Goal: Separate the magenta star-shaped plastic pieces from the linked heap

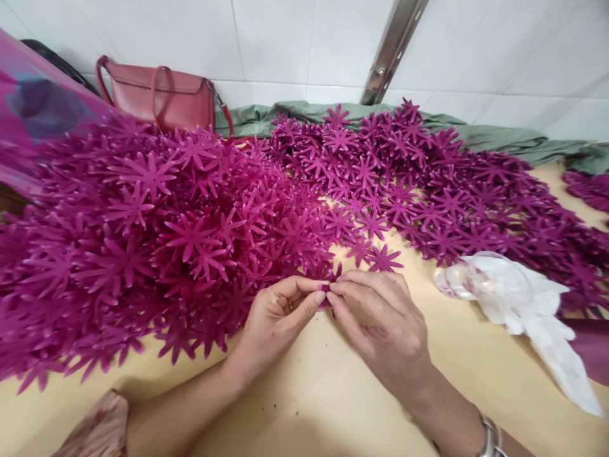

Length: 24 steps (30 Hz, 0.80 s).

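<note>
Between my hands is a small purple flower-shaped piece (338, 271), mostly hidden by the fingers; a few petals stick out above and below. My left hand (280, 314) pinches it between thumb and forefinger from the left. From the right, my right hand (383, 314) grips it with thumb and fingertips. Just beyond the hands lie loose purple flower pieces (384, 258) with long narrow petals. A high heap of brighter magenta flower pieces (195, 238) rises to the left, close to my left hand.
Darker purple flower pieces (451, 203) spread across the back right of the tan tabletop (295, 406). A red handbag (159, 95) stands behind the heap by the tiled wall (276, 38). Crumpled white tissue (537, 311) with clear plastic (457, 280) lies at right. Green cloth (499, 141) runs along the back.
</note>
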### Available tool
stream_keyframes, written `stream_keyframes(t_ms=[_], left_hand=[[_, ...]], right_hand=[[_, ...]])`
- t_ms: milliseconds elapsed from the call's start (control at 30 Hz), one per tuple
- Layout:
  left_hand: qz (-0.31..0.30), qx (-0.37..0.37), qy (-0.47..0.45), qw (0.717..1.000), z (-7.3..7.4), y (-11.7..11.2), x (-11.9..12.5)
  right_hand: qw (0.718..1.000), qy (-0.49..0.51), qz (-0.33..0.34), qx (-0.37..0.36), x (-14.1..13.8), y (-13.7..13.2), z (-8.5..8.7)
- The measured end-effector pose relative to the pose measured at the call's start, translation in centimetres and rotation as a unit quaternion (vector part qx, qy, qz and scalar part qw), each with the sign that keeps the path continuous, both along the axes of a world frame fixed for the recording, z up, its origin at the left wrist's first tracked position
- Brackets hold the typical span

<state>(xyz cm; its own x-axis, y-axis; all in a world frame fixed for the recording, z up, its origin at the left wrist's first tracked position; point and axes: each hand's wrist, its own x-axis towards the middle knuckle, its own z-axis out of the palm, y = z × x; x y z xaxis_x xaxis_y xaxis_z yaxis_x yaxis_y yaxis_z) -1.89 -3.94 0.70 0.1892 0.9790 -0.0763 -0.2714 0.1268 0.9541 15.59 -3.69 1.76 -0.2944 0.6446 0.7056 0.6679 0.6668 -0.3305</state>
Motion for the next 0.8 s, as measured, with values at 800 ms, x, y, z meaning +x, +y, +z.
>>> stream_keyframes(t_ms=[800], left_hand=[[0.003, 0.070, 0.055, 0.996, -0.04, -0.43, -0.06]], right_hand=[[1.000, 0.012, -0.026, 0.007, -0.50, 0.36, 0.07]])
